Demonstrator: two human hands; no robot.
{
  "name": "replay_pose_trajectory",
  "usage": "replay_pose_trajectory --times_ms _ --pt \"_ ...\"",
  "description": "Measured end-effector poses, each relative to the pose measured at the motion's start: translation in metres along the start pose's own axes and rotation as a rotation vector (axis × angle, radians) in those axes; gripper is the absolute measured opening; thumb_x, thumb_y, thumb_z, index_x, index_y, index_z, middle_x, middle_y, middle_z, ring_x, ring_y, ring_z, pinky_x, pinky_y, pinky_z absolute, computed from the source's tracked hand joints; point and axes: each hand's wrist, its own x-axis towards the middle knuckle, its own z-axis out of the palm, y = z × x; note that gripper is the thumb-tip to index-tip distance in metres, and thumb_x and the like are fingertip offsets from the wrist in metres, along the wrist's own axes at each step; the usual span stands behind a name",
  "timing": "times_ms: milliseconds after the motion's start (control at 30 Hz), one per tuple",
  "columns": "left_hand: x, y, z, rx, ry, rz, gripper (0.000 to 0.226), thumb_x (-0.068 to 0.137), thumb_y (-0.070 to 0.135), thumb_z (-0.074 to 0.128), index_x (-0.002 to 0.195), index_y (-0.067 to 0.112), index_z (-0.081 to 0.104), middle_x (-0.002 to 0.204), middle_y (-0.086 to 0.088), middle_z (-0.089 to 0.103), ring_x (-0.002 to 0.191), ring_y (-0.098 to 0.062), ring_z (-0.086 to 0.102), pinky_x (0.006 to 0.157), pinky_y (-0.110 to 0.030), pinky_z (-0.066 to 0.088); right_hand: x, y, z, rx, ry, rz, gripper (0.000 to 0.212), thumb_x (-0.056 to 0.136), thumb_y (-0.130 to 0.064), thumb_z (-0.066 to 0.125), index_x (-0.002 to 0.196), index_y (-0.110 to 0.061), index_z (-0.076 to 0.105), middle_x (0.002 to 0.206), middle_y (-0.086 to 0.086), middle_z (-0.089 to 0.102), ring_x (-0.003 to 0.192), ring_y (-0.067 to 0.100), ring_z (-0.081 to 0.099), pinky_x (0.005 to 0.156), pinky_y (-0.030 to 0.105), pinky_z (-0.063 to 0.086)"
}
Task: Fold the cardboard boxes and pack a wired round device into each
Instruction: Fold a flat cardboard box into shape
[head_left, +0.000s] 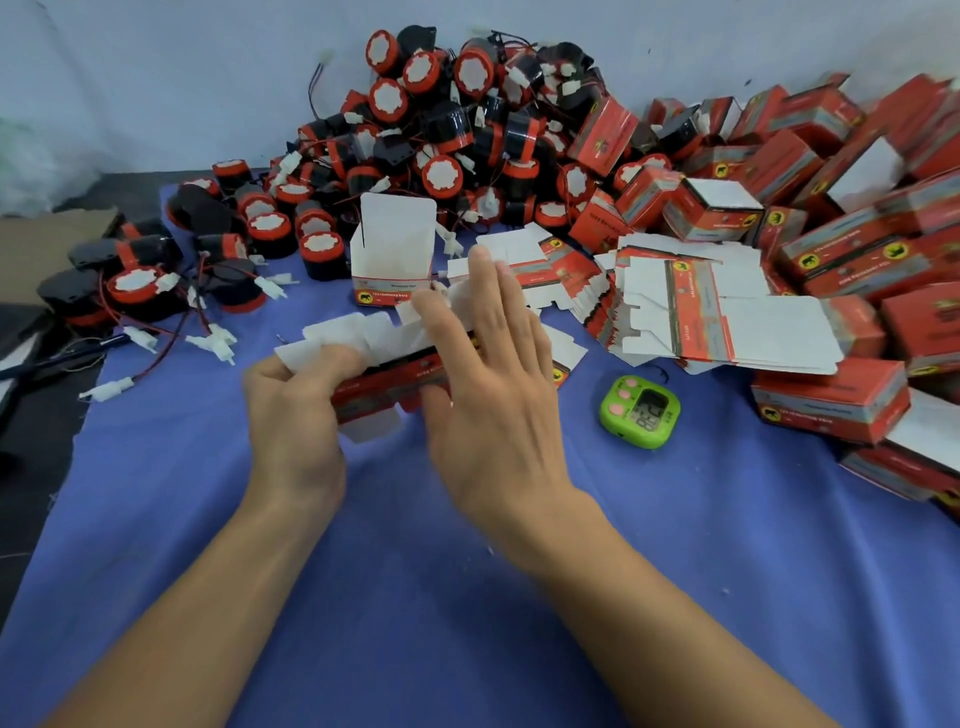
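Note:
My left hand (293, 415) grips the left end of a flat red and white cardboard box (384, 382), its white flaps sticking up and out. My right hand (491, 374) lies over the box's right part with fingers stretched flat against it and the thumb underneath. An erected box (392, 254) with its white lid flap up stands just behind my hands. A big heap of round red and black wired devices (441, 130) rises at the back. A fan of flat unfolded boxes (691, 306) lies to the right.
Closed red boxes (831, 171) pile up along the right side and back right. A green digital timer (640, 411) sits on the blue cloth (467, 597) right of my hands. Loose devices with white plugs (150, 291) lie at the left.

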Motion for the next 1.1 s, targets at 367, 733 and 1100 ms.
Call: replay_pose_trajectory --times_ms 367,733,1100 --pt "0.001 0.003 0.004 -0.054 0.054 -0.033 0.01 0.078 0.016 0.073 0.08 0.01 0.081 0.088 -0.007 0.075 0.083 -0.022 0.072 0.07 -0.032 0.06 -0.01 -0.006 0.005 -0.038 -0.035 -0.124 0.065 0.08 -0.002 0.054 0.145 -0.009 0.054 0.157 0.01 0.046 0.148 0.031 0.034 0.127 0.04 0.016" --pt "-0.002 0.005 -0.001 0.161 -0.026 0.073 0.011 0.075 0.012 0.068 0.065 0.009 0.068 0.072 -0.007 0.06 0.066 -0.022 0.057 0.059 -0.036 0.053 -0.002 0.009 -0.01 -0.125 -0.065 -0.085 0.067 0.082 -0.006 0.057 0.147 -0.019 0.047 0.161 0.007 0.037 0.152 0.034 0.023 0.127 0.039 0.008" --pt "-0.011 0.003 0.004 0.194 -0.136 0.122 0.015 0.074 0.011 0.067 0.062 0.017 0.072 0.06 0.005 0.061 0.055 -0.013 0.056 0.049 -0.027 0.049 -0.002 0.007 -0.012 -0.002 -0.002 -0.078 0.061 0.068 0.005 0.07 0.125 -0.012 0.063 0.157 0.01 0.045 0.152 0.035 0.027 0.125 0.04 0.015"
